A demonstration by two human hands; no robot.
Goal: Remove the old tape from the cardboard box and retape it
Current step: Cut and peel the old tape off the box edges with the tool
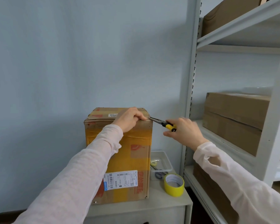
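Standing at the right of the scene, the metal shelving carries stored cartons and lies close to the working arm; a hard backward pull could knock that arm against its upright. The cabinet bears the cardboard box, which stands upright and tall on its left part. Sideways force applied at the top could tip or slide the box.

The old tape runs in yellow bands across the near face, so removal appears to be at an early stage. The left hand grips the box's top edge at the near right corner, fingers curled over it and just beside the tool tip. A slip would drive metal into those fingers.

The right hand holds the pliers by their yellow-and-black handles, nose at that same corner. Whether the jaws have bitten anything cannot be told. If they catch cardboard rather than tape, a torn flap is likely.

The yellow tape roll stands on edge near the cabinet's right side and could roll off if the box is jolted.
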